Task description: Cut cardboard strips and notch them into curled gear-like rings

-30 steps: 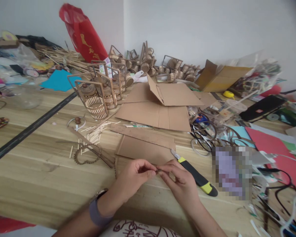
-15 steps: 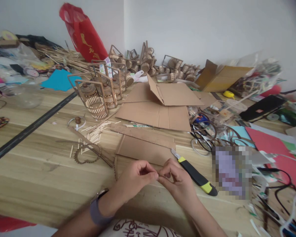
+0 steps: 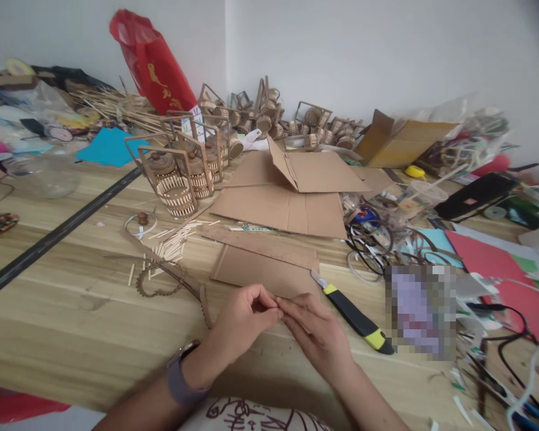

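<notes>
My left hand (image 3: 251, 314), with a watch on its wrist, is closed in a pinch, thumb against forefinger. My right hand (image 3: 317, 326) meets it at the fingertips, its fingers pressed together and fairly straight. Whatever is between the fingertips is too small or hidden to make out. A thin notched strip (image 3: 205, 306) runs down behind my left hand; I cannot tell whether it is held. Just right of my right hand lies a black and yellow utility knife (image 3: 357, 317), blade out. Beyond the hands are flat cardboard pieces (image 3: 260, 272) and a curled notched strip (image 3: 159, 287).
Loose small sticks (image 3: 173, 242) lie left of the cardboard. Small slatted baskets with tall handles (image 3: 177, 197) stand behind them. A red bag (image 3: 155, 66) leans at the back. Cables (image 3: 518, 323), coloured paper (image 3: 489, 257) and a black speaker (image 3: 476, 196) crowd the right side.
The fingers of my right hand have straightened from a bent pinch and lie flatter against my left fingertips. My left hand has shifted slightly left and stays pinched.
</notes>
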A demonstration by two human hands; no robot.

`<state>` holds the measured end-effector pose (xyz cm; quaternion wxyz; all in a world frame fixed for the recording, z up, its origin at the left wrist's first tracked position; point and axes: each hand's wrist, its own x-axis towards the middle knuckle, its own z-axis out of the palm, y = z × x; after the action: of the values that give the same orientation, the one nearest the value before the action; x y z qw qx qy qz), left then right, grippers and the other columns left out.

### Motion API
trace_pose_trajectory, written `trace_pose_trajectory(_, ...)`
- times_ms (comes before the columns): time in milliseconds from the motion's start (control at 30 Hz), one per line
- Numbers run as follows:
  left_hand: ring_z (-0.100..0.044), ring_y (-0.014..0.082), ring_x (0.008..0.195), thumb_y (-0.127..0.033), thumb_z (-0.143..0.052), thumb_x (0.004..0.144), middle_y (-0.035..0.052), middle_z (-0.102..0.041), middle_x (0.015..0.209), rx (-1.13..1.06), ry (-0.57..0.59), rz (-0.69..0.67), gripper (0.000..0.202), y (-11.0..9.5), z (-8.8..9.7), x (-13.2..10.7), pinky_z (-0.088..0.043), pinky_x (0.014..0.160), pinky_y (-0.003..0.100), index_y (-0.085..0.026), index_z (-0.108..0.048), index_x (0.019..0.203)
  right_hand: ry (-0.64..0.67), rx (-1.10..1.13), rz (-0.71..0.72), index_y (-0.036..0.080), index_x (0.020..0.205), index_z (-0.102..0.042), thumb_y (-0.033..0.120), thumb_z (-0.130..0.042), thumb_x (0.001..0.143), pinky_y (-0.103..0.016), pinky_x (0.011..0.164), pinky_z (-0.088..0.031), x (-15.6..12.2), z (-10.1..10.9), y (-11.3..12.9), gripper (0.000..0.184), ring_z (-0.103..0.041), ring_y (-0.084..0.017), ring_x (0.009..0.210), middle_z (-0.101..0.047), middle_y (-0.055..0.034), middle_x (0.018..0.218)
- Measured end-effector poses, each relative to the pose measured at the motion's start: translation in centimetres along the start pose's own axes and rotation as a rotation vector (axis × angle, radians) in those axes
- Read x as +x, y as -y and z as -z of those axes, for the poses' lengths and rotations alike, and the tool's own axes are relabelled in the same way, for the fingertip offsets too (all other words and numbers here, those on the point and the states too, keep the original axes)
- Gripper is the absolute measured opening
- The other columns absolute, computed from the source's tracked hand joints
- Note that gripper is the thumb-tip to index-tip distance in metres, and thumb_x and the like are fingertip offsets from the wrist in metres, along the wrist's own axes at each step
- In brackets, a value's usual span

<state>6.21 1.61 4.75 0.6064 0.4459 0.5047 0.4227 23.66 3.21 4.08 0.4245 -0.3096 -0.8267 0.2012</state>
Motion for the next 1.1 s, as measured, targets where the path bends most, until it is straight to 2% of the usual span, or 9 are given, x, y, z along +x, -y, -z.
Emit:
trace_pose_trajectory(100,-0.058,0.0154,0.076,-0.029,-0.069,0.067,0.0015,-0.064,0.08,-0.058,0.024,-0.005,0.024,0.1,0.0,0.0,-0.042,0.071,0.026,-0.02,-0.047,0.065,-0.002,-0.02,0.002,0.028,0.12,-0.07,0.014,-0.057,0.092,-0.023,0.063,-0.058,-0.1,0.1,0.2,0.034,-0.068,-0.015,0.074,-0.068,-0.005,0.083)
trace_pose_trajectory(233,-0.056,0.0146,0.074,-0.027,-0.07,0.066,0.0009,-0.064,0.081,-0.071,0.061,-0.007,0.024,0.2,0.0,-0.1,-0.041,0.069,0.026,-0.02,-0.046,0.066,0.02,0.007,-0.034,0.028,0.116,-0.072,0.016,-0.059,0.09,-0.026,0.063,-0.058,-0.2,0.3,0.1,0.031,-0.067,-0.016,0.073,-0.069,-0.0053,0.081)
trace_pose_trajectory(433,-0.05,0.0129,0.067,-0.033,-0.071,0.069,-0.0021,-0.059,0.073,0.008,0.09,0.037,0.023,-0.1,0.4,-0.2,-0.037,0.064,0.025,-0.019,-0.053,0.072,-0.012,0.042,-0.039,0.027,0.107,-0.074,0.016,-0.063,0.088,-0.025,0.061,-0.056,-0.1,0.5,0.0,0.025,-0.065,-0.016,0.069,-0.07,-0.0035,0.077)
trace_pose_trajectory(567,-0.054,0.0146,0.071,-0.036,-0.065,0.075,-0.0002,-0.062,0.075,0.081,0.105,0.024,0.02,-0.7,0.6,-0.3,-0.04,0.067,0.026,-0.017,-0.063,0.081,-0.043,0.022,-0.078,0.026,0.1,-0.075,0.017,-0.065,0.087,-0.023,0.055,-0.054,0.1,0.8,0.1,0.018,-0.064,-0.015,0.067,-0.068,-0.0025,0.073)
trace_pose_trajectory(700,-0.054,0.0146,0.069,-0.035,-0.063,0.075,0.0001,-0.063,0.073,0.142,0.106,0.0,0.019,-0.9,0.6,-0.4,-0.04,0.065,0.026,-0.017,-0.066,0.077,-0.05,0.01,-0.105,0.024,0.093,-0.075,0.019,-0.067,0.086,-0.021,0.049,-0.051,0.1,0.9,0.0,0.012,-0.064,-0.015,0.065,-0.066,-0.0023,0.071)
trace_pose_trajectory(867,-0.053,0.014,0.066,-0.034,-0.063,0.075,-0.0003,-0.063,0.071,0.167,0.102,0.014,0.017,-0.7,0.5,-0.4,-0.04,0.063,0.025,-0.017,-0.066,0.076,-0.035,0.049,-0.128,0.023,0.083,-0.072,0.022,-0.071,0.084,-0.024,0.053,-0.052,0.0,0.8,-0.2,0.002,-0.063,-0.015,0.063,-0.065,-0.0014,0.07)
trace_pose_trajectory(1100,-0.055,0.0143,0.068,-0.032,-0.062,0.077,0.0005,-0.067,0.073,0.212,0.137,-0.051,0.017,-0.6,0.4,-0.5,-0.04,0.063,0.024,-0.017,-0.065,0.071,0.013,0.05,-0.139,0.022,0.069,-0.062,0.023,-0.07,0.084,-0.024,0.053,-0.048,-0.1,0.4,-0.2,0.016,-0.058,-0.014,0.061,-0.057,0.001,0.067)
